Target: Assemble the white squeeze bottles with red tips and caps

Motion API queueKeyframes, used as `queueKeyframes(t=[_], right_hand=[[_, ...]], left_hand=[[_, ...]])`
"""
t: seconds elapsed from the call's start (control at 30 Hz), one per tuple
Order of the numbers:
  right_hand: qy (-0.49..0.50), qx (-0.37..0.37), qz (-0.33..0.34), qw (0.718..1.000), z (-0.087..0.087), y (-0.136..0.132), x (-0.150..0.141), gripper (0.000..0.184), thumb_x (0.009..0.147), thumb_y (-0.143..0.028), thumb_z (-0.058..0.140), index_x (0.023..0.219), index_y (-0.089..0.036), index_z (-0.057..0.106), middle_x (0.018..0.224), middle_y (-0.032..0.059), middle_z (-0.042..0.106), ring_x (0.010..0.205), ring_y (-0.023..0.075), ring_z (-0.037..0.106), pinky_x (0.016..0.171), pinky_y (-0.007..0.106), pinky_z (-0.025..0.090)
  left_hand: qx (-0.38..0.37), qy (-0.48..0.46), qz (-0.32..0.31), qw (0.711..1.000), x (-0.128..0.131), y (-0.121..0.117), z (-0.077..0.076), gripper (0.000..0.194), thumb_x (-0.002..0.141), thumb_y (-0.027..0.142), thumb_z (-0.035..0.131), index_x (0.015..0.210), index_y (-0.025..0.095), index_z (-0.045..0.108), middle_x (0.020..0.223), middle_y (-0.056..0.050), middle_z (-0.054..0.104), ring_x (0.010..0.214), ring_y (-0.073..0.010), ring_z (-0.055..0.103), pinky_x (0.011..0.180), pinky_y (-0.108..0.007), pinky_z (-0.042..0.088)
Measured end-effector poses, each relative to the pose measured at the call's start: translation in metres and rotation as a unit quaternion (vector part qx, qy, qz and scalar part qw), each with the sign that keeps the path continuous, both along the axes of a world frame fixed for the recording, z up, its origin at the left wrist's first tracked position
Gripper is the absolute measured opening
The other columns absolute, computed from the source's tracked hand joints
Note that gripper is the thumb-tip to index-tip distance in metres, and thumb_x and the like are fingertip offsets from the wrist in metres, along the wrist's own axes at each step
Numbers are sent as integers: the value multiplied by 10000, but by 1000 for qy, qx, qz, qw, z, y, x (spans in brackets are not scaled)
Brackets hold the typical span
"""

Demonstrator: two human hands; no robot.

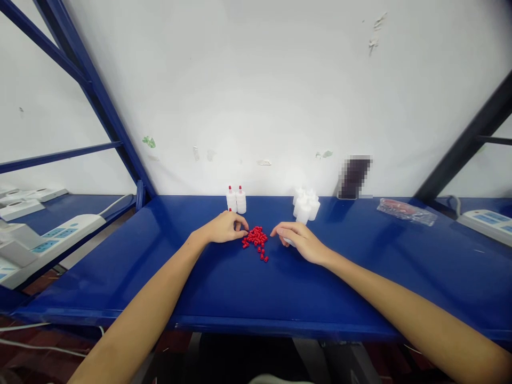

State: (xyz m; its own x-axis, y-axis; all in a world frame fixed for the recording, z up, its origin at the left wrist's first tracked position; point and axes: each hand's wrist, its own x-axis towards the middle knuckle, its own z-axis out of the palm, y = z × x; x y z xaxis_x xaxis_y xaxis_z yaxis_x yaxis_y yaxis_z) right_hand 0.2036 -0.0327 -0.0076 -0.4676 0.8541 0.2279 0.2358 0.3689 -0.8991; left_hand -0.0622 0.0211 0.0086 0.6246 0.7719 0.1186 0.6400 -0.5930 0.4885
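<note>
Bare forearms (pixel 156 298) of the person at work lie nearest, one entering from the near left, one from the near right, both over a blue table (pixel 256 293). Between the two hands: a loose pile of small red caps (pixel 256 236) around mid-table, a few strays trailing toward the near edge.

Left hand (pixel 226 227): at the left margin of the pile, thumb and forefinger bent toward each other beside the caps. From where I stand I cannot tell whether a cap is pinched between the tips.

Right hand (pixel 301 241): right of the pile, fingers curled around a small white object (pixel 288 242), mostly hidden in the grasp; its full shape cannot be read. Forefinger points left toward the caps, apart from them.

Far side, left of centre: red-tipped white bottles (pixel 241 202), upright and close together; two show clearly, and one more red tip shows just above the left hand. Far side, right of centre: a tight cluster of plain white bottles (pixel 304 207).

Farther right, a dark pixelated rectangle (pixel 354 178) stands tilted near the pale wall (pixel 248 96). Right of that, a clear plastic bag (pixel 406 211) lies on the table, something reddish inside. Left edge: white power strip (pixel 66 226) beyond a blue frame (pixel 96 101)
</note>
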Motion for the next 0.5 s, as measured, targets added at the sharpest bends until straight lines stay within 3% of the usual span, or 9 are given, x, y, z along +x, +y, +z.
queueKeyframes(t=[0.13,0.27,0.4,0.5], right_hand=[[-31,21,-16,999,0,-2,0,329,938,-406,462,830,-186,682,626,0,518,640,165,499,632,288,388],[-88,111,-35,989,1,-4,0,290,931,-383,477,801,-198,659,768,29,630,739,195,562,704,308,395],[-141,172,-73,972,3,-6,1,176,894,-327,524,833,-210,641,844,29,671,773,207,585,720,317,390],[-184,199,-105,957,5,-7,1,115,844,-303,584,919,-226,626,895,22,683,778,210,589,719,318,388]], left_hand=[[12,-2,-16,1000,3,-1,-1,194,781,311,653,893,206,772,704,-9,686,579,-117,570,570,-219,419],[72,-19,-1,997,8,-4,1,154,796,257,636,863,187,755,718,-17,694,596,-118,586,578,-218,426],[166,-99,53,980,18,-13,6,138,820,234,619,879,173,728,685,-5,684,599,-114,594,615,-227,443],[177,-156,20,972,35,-25,6,113,817,216,634,883,173,714,715,-4,698,591,-102,590,616,-219,460]])
